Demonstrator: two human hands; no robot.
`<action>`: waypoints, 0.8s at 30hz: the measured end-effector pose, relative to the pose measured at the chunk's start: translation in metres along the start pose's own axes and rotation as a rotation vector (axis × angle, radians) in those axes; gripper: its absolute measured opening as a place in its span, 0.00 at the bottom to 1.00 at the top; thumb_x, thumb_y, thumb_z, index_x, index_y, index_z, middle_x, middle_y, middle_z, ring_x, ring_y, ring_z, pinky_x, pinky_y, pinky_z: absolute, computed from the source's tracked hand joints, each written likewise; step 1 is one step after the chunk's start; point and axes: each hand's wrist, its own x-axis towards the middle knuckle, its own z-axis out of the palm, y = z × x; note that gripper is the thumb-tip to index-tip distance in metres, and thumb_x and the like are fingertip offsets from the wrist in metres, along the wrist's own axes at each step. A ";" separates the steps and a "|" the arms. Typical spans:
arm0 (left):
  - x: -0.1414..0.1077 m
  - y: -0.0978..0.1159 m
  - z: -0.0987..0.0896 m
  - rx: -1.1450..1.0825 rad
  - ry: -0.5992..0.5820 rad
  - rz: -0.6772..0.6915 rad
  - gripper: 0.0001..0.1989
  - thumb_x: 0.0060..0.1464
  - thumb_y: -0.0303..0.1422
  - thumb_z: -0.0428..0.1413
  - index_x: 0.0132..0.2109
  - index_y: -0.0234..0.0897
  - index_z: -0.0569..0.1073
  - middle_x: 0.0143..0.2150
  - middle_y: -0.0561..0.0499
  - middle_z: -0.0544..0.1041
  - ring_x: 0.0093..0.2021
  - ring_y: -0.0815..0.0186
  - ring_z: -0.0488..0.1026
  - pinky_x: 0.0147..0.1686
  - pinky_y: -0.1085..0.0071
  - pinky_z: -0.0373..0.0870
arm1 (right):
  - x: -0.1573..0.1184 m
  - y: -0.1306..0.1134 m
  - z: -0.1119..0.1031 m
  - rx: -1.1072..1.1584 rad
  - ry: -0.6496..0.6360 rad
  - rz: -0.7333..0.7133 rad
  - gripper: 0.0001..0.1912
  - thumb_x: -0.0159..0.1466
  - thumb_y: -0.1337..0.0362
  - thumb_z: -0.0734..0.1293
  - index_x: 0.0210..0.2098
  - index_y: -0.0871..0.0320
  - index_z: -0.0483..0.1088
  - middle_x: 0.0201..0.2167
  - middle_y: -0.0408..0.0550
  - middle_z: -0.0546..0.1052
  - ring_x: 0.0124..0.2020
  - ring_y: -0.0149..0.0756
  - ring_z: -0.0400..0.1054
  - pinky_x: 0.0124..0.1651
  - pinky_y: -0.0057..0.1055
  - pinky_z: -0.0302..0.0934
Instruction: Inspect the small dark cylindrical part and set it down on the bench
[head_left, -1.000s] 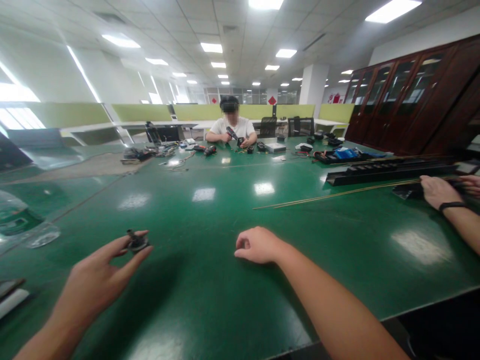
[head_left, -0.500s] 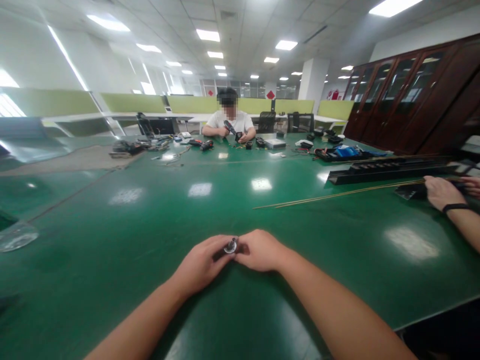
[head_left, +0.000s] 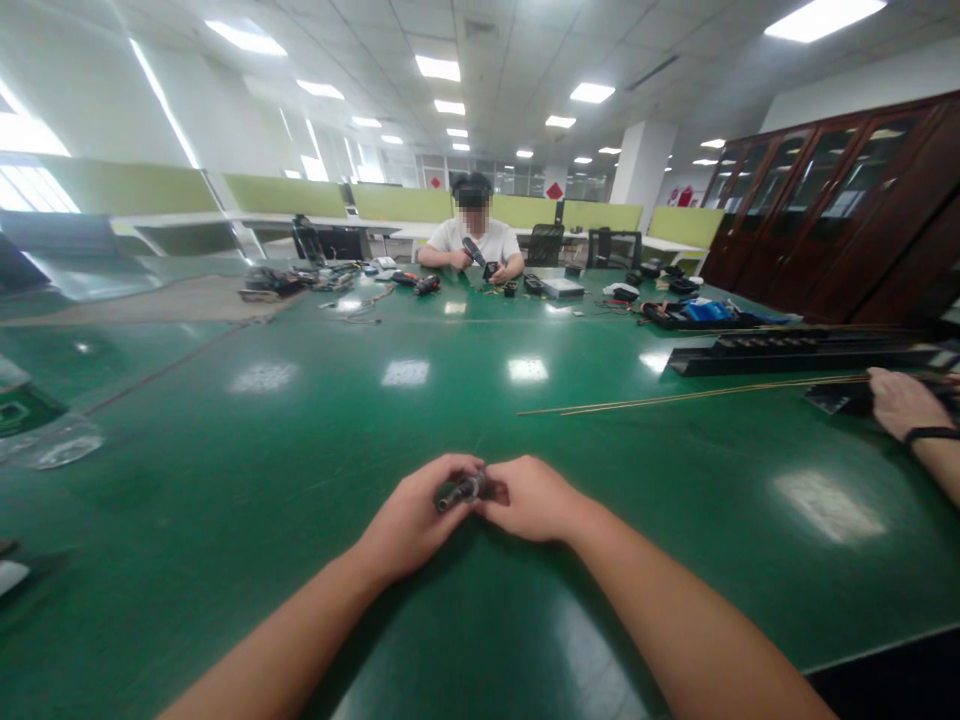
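A small metal part (head_left: 460,491), dark and silvery with a narrow round tip, is held between my two hands above the green table (head_left: 300,440). My left hand (head_left: 415,515) curls around it, fingers behind and thumb in front. The fingertips of my right hand (head_left: 529,497) pinch at its right end, close against the left fingertips. Its tip points toward the lower left. The part's right end is hidden by the fingers.
Two thin rods (head_left: 637,402) and a black channel (head_left: 750,357) lie at right, near another person's hand (head_left: 907,400). Across the table a person (head_left: 480,240) holds a dark tool among scattered parts. A clear bottle (head_left: 56,435) lies at left.
The metal part has turned in my hands, its tip swinging from upward to the lower left. The view has shifted a little to the left, showing more of the bottle.
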 end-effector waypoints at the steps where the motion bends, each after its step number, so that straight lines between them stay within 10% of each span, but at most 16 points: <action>1: 0.000 -0.002 0.000 -0.002 0.004 -0.003 0.12 0.59 0.31 0.55 0.50 0.41 0.71 0.51 0.48 0.76 0.52 0.63 0.74 0.54 0.66 0.71 | 0.000 0.000 0.000 0.007 0.004 -0.004 0.09 0.63 0.58 0.67 0.32 0.56 0.72 0.26 0.41 0.75 0.24 0.28 0.63 0.26 0.25 0.47; 24: 0.003 -0.002 -0.003 -0.079 -0.040 -0.080 0.10 0.59 0.34 0.56 0.48 0.40 0.73 0.50 0.49 0.78 0.48 0.64 0.76 0.50 0.67 0.74 | 0.000 0.000 -0.005 -0.042 -0.025 -0.027 0.17 0.72 0.60 0.57 0.33 0.57 0.73 0.32 0.46 0.78 0.31 0.32 0.67 0.33 0.28 0.49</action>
